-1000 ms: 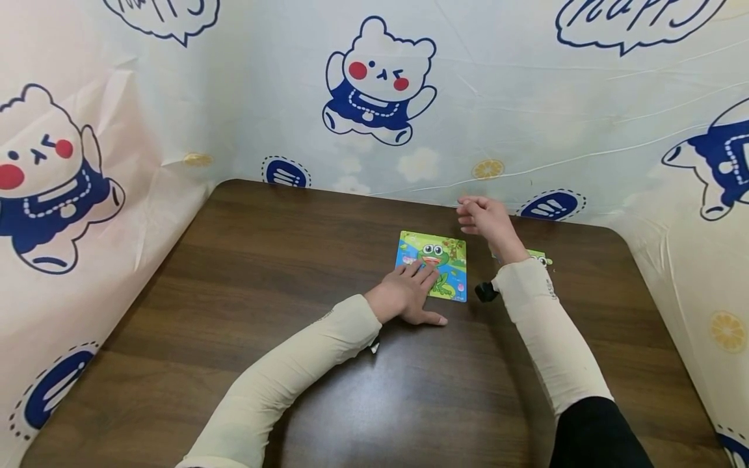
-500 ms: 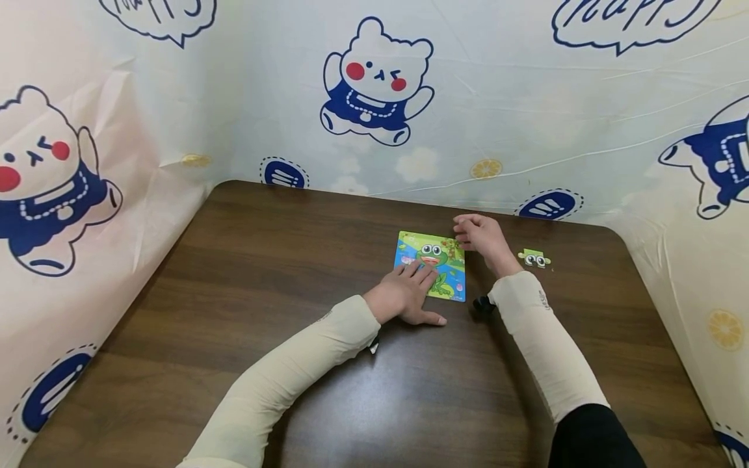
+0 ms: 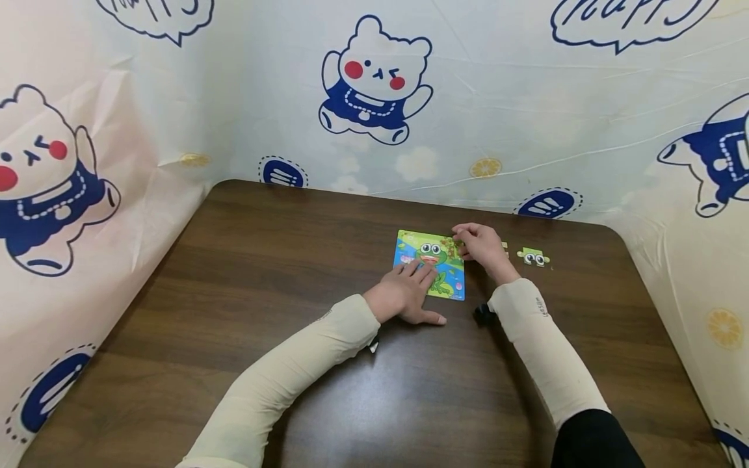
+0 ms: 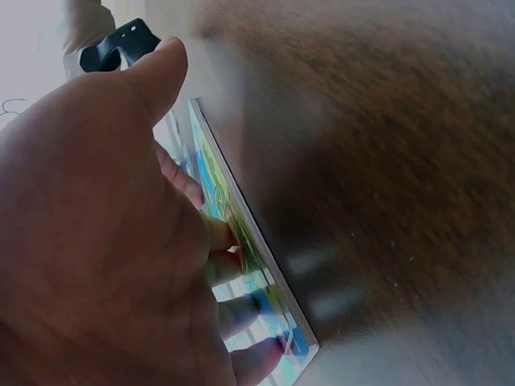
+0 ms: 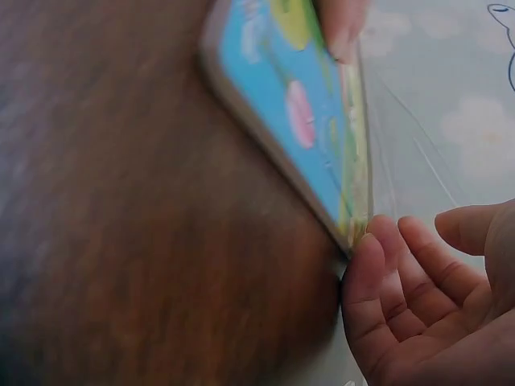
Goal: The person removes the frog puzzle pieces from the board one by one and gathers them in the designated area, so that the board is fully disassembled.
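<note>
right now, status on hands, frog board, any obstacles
Left hand spread over frog board, hiding part. Right hand at its far right corner. Loose pieces off right, not blocking.

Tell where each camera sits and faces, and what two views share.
Head: worn there, facing forward and down at the table; left hand, right hand and sleeved forearms show.
Left wrist: worn there, facing that hand on the frog board.
Right wrist: worn there, facing that hand at the board's corner; a left fingertip shows.
Both wrist views share the board.
</note>
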`<state>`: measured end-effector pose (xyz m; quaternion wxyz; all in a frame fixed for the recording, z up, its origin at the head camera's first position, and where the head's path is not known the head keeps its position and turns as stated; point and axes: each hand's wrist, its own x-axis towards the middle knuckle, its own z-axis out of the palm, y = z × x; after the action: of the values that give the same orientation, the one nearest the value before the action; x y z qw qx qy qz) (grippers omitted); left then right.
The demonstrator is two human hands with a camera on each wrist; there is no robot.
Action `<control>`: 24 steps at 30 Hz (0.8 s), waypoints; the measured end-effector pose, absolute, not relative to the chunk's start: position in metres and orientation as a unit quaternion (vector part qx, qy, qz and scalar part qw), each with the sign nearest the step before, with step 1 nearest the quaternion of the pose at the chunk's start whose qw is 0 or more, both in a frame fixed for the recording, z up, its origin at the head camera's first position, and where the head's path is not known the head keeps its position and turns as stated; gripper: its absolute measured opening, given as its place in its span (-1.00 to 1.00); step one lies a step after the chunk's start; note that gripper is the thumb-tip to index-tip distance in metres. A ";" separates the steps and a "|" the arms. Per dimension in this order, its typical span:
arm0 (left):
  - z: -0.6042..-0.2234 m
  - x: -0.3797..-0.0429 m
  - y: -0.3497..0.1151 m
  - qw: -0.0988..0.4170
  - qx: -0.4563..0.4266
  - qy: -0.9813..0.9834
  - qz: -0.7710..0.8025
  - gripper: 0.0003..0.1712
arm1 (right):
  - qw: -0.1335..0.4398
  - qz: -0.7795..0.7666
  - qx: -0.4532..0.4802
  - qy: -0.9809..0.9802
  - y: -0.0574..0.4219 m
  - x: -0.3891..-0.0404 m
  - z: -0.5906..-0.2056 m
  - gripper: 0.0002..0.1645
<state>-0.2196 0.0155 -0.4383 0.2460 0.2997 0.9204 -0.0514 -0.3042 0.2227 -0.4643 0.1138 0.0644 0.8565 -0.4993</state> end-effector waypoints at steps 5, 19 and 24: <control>-0.439 -0.220 0.016 0.245 0.297 0.921 -0.053 0.19 | 0.068 -0.406 0.007 0.911 0.221 -0.300 -0.467 -0.60; -0.438 -0.221 0.018 0.246 0.296 0.921 -0.055 0.17 | 0.015 -0.238 -0.043 0.970 0.207 -0.291 -0.453 -0.61; -0.436 -0.221 0.018 0.248 0.290 0.922 -0.065 0.14 | 0.033 -0.232 -0.045 0.971 0.206 -0.298 -0.455 -0.58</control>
<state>-0.2209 0.0184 -0.4359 0.2483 0.2902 0.9219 -0.0654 -0.2978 0.2061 -0.4550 0.0329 -0.0451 0.9710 -0.2324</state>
